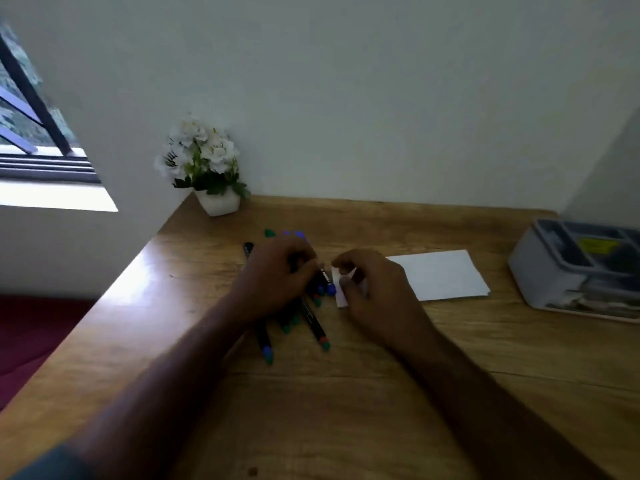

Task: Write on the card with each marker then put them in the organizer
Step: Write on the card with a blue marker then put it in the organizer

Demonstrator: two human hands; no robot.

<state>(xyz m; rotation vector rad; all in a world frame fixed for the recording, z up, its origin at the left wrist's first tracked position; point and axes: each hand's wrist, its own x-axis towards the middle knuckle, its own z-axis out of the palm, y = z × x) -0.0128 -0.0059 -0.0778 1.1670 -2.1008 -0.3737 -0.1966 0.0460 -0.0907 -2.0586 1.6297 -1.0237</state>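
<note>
Left hand (277, 271): fingers curled over the heap of markers, seemingly gripping one dark barrel whose blue end points toward the other hand; blur keeps the exact hold unclear.
Right hand (367, 289): fingers bent, pinching a small white piece at the near left edge of the card, just beside the left hand's fingertips; whether it is part of the card or a separate slip, I cannot tell.
Counter (381, 393): wooden, set into a corner of the wall, carrying everything below.
Organizer (568, 268): grey, with several compartments, at the far right and well apart from the hands; something yellow lies in one compartment, and no markers can be made out inside.
Card (443, 275): white, lying flat between the right hand and the organizer; no writing can be seen on it, though it is pale and soft in this view.
Flower pot (207, 168): white blooms in a white pot, back left corner.
Markers (298, 317): a loose heap under and in front of the left hand, black barrels with blue and green ends, a few more poking out behind it.
Progress: by my reading, very early; the heap looks whole, nothing is filed, and writing and sorting both remain for each marker.
</note>
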